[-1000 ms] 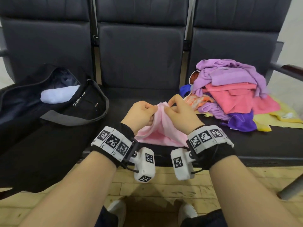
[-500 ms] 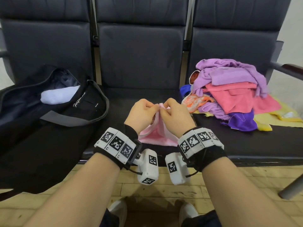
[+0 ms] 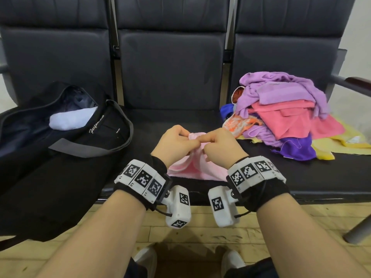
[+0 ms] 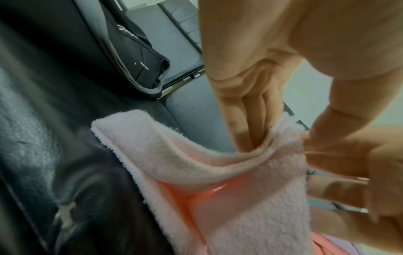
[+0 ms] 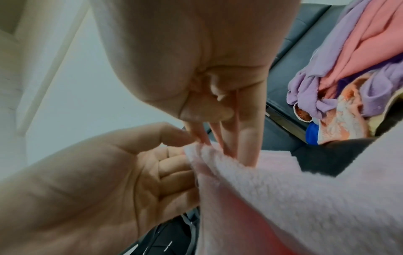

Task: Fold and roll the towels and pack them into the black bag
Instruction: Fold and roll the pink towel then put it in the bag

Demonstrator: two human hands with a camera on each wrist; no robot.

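Note:
A light pink fleece towel [image 3: 195, 169] lies on the front of the middle seat, its far end lifted. My left hand [image 3: 176, 144] and right hand [image 3: 217, 146] meet over that end and both pinch it, knuckles almost touching. The left wrist view shows my left fingers [image 4: 246, 120] tucked into a fold of the pink towel [image 4: 229, 181]. The right wrist view shows my right fingers [image 5: 237, 141] on the towel's top edge [image 5: 283, 189]. The black bag [image 3: 60, 137] lies open on the left seat with a white rolled towel [image 3: 70, 119] inside.
A heap of purple, coral pink, orange, blue and yellow towels [image 3: 285, 113] covers the right seat. The bag's grey strap [image 3: 90, 151] hangs over its side. A metal armrest [image 3: 353, 85] stands at the far right. My shoes [image 3: 146, 261] rest on the wooden floor below.
Both hands have drawn closer together on the towel's far end, bunching it narrower. The bag and the heap have not moved.

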